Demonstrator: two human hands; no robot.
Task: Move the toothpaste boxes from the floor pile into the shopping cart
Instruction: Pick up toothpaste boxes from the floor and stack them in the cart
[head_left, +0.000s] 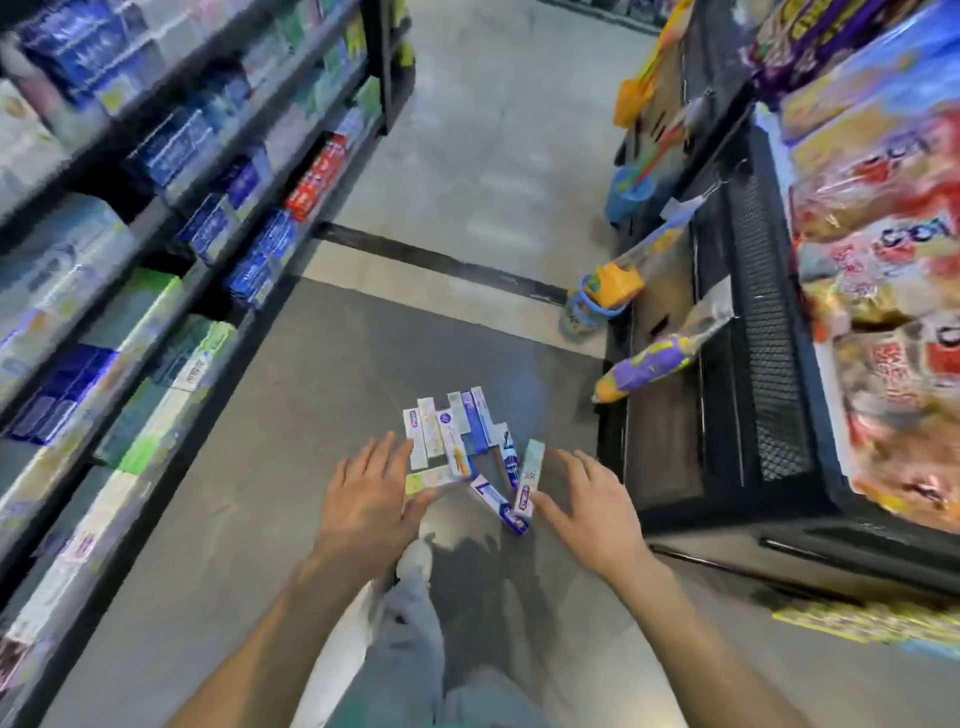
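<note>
Roughly 12 toothpaste boxes lie in a loose pile on the floor, just ahead of both hands and between them. Left of the left hand runs a shelf stocked with more boxed goods. The left hand is spread flat, fingers straight, holding nothing; its fingertips reach the near-left edge of the pile, beside a pale yellow-green box lying crosswise, though contact cannot be confirmed. Beyond that hand, several boxes lie side by side lengthwise in a tidy row. Between the hands, a purple and white box lies at an angle. Just beside the right hand's thumb, a green and white box lies slanted on the pile. The right hand is likewise open and empty. Right of it stands a dark mesh display rack; no cart can be made out for certain.

These thin cardboard cartons are likely light and fairly stiff along their length but easy to crush at the faces, with glossy sides that may slide on each other. Squeezing several together across their long sides, from both ends of the row, looks the safest hold.
</note>
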